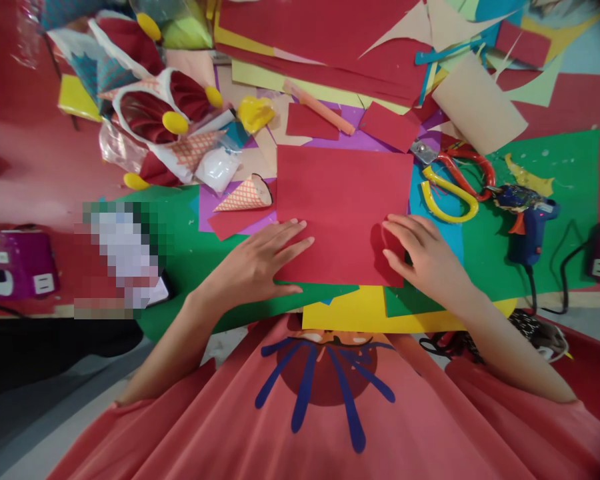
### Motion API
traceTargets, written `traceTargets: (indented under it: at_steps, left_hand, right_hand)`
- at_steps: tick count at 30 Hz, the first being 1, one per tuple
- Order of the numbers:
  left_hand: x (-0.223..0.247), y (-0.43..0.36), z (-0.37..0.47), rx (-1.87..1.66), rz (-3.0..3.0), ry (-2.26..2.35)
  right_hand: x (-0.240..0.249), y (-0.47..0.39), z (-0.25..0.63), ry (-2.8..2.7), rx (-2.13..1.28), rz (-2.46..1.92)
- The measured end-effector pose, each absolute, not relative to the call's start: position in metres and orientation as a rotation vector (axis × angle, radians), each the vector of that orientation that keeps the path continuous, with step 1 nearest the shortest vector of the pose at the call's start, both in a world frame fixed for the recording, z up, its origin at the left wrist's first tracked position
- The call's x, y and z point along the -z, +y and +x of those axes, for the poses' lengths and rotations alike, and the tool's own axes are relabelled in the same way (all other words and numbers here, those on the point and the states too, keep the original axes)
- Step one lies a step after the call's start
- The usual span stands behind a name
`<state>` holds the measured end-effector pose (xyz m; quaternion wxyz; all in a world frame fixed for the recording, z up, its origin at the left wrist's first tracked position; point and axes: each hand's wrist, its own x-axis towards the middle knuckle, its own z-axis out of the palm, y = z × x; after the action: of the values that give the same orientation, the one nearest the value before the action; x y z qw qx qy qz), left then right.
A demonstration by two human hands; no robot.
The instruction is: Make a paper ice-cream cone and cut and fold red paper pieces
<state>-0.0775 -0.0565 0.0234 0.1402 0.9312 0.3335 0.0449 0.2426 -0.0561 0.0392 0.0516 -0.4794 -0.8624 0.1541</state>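
Note:
A flat sheet of red paper (344,207) lies in front of me on the littered table. My left hand (265,257) rests with spread fingers on its left edge, the thumb near the lower left corner. At the right edge is my right hand (423,257), fingers apart and slightly curved, the fingertips on or just over the paper. Left of the sheet lies a small paper cone (245,195) with an orange lattice pattern. To the right sit large scissors (450,193) with one red and one yellow handle.
A blue hot glue gun (530,227) with a cord stands on green paper (570,173) at right. Fan-shaped red crafts (147,117) pile up at back left. Paper scraps and a large red sheet (325,33) lie behind. A purple box (20,263) is at far left.

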Motion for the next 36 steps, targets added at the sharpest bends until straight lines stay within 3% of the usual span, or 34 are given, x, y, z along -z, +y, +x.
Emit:
traceTargets:
  at_steps: [4, 9, 17, 20, 24, 29, 34, 36]
  left_hand:
    - [-0.023, -0.064, -0.068, -0.158, 2.738, 1.010]
    - [-0.020, -0.065, -0.063, -0.249, 2.742, 1.071]
    - [-0.021, -0.051, -0.068, -0.335, 2.464, 1.099]
    - [-0.024, -0.044, -0.071, -0.479, 2.244, 1.183]
    - [-0.029, -0.038, -0.070, -0.717, 2.073, 1.378]
    - [-0.035, -0.043, -0.056, -1.193, 2.374, 1.441]
    - [-0.035, -0.062, -0.028, -1.065, 2.904, 1.158]
    - [-0.033, -0.068, -0.017, -0.852, 2.925, 1.340]
  right_hand:
    - [-0.037, -0.063, 0.239, -2.661, -0.310, -1.509]
    - [-0.033, -0.072, 0.235, -2.886, -0.509, -1.298]
    - [-0.046, -0.057, 0.252, -2.734, -0.874, -1.207]
    - [-0.050, -0.049, 0.257, -2.507, -1.042, -1.298]
    - [-0.050, -0.043, 0.256, -2.187, -1.026, -1.572]
    - [-0.045, -0.036, 0.249, -1.977, -1.033, -1.711]
    - [-0.040, -0.029, 0.247, -1.804, -1.060, -1.849]
    - [-0.040, -0.028, 0.247, -1.781, -1.059, -1.883]
